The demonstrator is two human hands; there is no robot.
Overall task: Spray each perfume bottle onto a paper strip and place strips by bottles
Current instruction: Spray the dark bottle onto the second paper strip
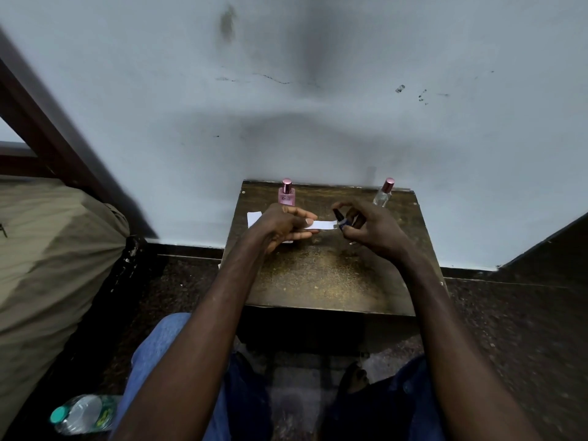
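On the floor by the person's knee lies a plastic water bottle [79, 413] with a green cap. Over the rough brown wooden table [327, 281], the left hand [280, 226] pinches a flat white paper strip [323, 225]. The strip's other end reaches right up to the little dark bottle [343, 221], which the right hand [372, 229] holds in its curled fingers. At the back by the wall stand a square pink bottle [286, 195] and a clear glass bottle [383, 194], well apart.

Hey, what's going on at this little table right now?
A person sits at a small wooden table. The left hand pinches a white paper strip; the right hand holds a small dark bottle at the strip's free end. A pink bottle and a clear bottle stand at the back, another paper piece lying by the pink one.
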